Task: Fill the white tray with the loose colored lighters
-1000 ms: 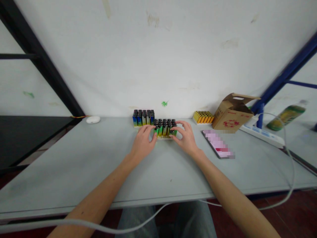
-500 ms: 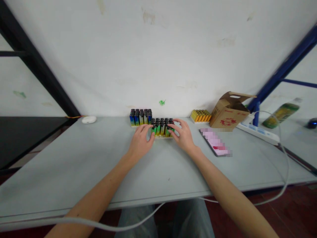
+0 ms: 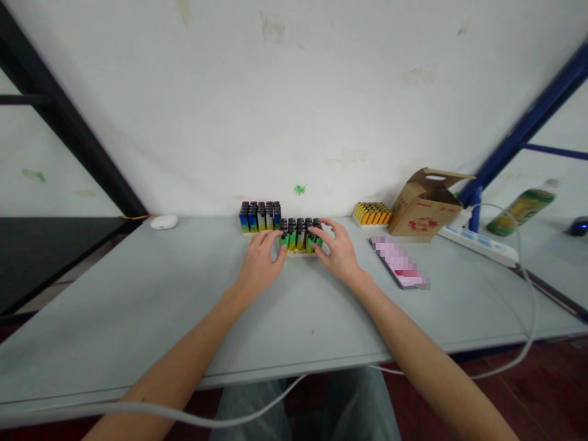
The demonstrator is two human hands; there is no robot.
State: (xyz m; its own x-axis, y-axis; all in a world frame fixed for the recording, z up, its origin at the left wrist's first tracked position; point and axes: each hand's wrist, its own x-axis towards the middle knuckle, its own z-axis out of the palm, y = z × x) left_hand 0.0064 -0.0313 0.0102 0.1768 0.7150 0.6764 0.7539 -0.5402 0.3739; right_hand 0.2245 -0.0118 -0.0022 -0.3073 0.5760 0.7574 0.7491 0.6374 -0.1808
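A block of green and yellow batteries [image 3: 301, 237] with dark tops stands upright in rows on a pale base on the desk. At its front left corner, my left hand [image 3: 261, 260] has thumb and fingers closed around a green battery [image 3: 283, 241]. My right hand [image 3: 339, 250] pinches another green battery [image 3: 310, 241] near the front right, its fingers curled over that side. Just behind and left stands a second block of blue and yellow batteries [image 3: 260, 218], touched by neither hand. The bottoms of the pinched batteries are partly hidden by my fingers.
Yellow batteries [image 3: 373, 214] sit in a white tray against the wall, beside an open cardboard box [image 3: 420, 214]. A phone [image 3: 397, 262], a power strip [image 3: 480, 244] and a bottle [image 3: 523, 211] lie to the right. A white case [image 3: 164, 222] is at left. A white cable [image 3: 220, 422] crosses the front.
Hardly anything differs: both hands stay at the green block in nearly the same pose. The whole view has shifted very slightly.
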